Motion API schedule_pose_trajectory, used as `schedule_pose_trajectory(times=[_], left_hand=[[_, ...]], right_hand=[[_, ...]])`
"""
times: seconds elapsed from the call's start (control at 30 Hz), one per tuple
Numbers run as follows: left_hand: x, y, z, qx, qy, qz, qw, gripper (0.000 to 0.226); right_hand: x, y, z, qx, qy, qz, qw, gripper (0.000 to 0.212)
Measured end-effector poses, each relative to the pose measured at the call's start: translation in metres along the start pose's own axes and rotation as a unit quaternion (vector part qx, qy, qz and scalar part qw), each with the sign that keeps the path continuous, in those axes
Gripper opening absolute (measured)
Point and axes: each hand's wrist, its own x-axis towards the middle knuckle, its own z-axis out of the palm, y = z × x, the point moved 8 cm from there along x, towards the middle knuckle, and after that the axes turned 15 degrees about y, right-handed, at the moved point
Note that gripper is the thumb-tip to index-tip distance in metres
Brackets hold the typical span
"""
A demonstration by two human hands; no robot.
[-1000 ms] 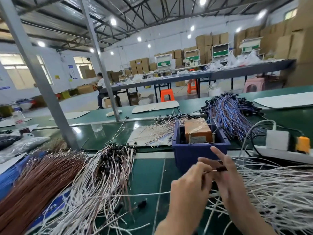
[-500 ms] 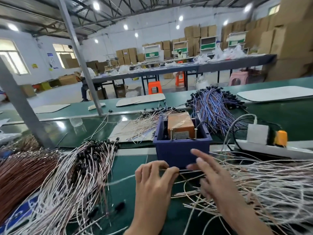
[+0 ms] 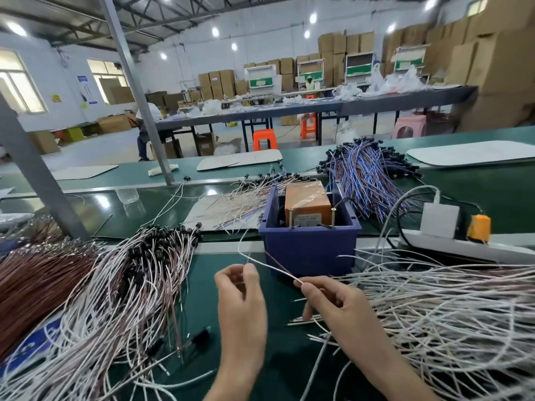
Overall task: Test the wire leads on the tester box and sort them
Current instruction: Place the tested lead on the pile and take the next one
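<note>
Pinching a white wire lead (image 3: 275, 269), the left hand (image 3: 240, 296) and right hand (image 3: 335, 302) both grip it with curled fingers, lower centre, just below the tester box (image 3: 307, 204).

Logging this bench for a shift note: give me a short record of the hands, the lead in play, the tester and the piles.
left hand: pinches the white lead
right hand: pinches the same lead's near end
lead position: stretched between the hands, before the blue bin
tester box: orange, inside the bin, two upright pins at its front
right of hands: loose white leads
left of hands: black-tipped leads, then brown wires
behind bin: blue wires
</note>
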Motion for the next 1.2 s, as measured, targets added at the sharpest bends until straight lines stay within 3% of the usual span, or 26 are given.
schedule_pose_trajectory(times=[0.07, 0.13, 0.3, 0.37, 0.43, 0.53, 0.7, 0.83, 1.03, 1.2], left_hand=[[0.005, -0.023, 0.008, -0.075, -0.031, -0.168, 0.982, 0.017], [0.009, -0.029, 0.015, -0.162, -0.062, -0.265, 0.948, 0.017], [0.029, -0.023, 0.007, -0.277, -0.065, -0.318, 0.904, 0.018], [0.036, -0.019, -0.003, -0.244, -0.052, -0.262, 0.932, 0.022], [0.036, -0.007, -0.01, -0.131, -0.041, -0.122, 0.983, 0.029], [0.017, 0.009, 0.0, -0.045, -0.06, 0.034, 0.997, 0.035], [-0.014, 0.001, 0.024, 0.032, -0.096, 0.119, 0.988, 0.047], [-0.025, 0.002, 0.03, 0.054, -0.102, 0.167, 0.979, 0.042], [-0.018, 0.01, 0.019, 0.053, -0.025, 0.195, 0.979, 0.018], [-0.009, 0.011, 0.022, 0.034, 0.009, 0.177, 0.984, 0.017]], right_hand=[[-0.003, 0.002, 0.003, -0.017, -0.018, -0.004, 1.0, 0.015], [-0.004, 0.004, 0.004, -0.033, -0.023, -0.005, 0.999, 0.014], [-0.002, 0.005, 0.003, -0.016, -0.012, 0.005, 1.0, 0.014], [0.001, 0.006, -0.003, 0.005, 0.02, 0.015, 1.0, 0.013], [0.003, 0.006, -0.013, 0.033, 0.071, 0.015, 0.997, 0.013], [0.0, 0.002, -0.022, 0.059, 0.148, 0.0, 0.987, 0.014], [-0.005, -0.003, -0.025, 0.084, 0.222, -0.019, 0.971, 0.017], [-0.006, -0.004, -0.025, 0.084, 0.264, -0.039, 0.96, 0.023], [-0.001, 0.003, -0.023, 0.065, 0.295, -0.046, 0.952, 0.027], [-0.003, 0.002, -0.023, 0.048, 0.313, -0.061, 0.947, 0.031]])
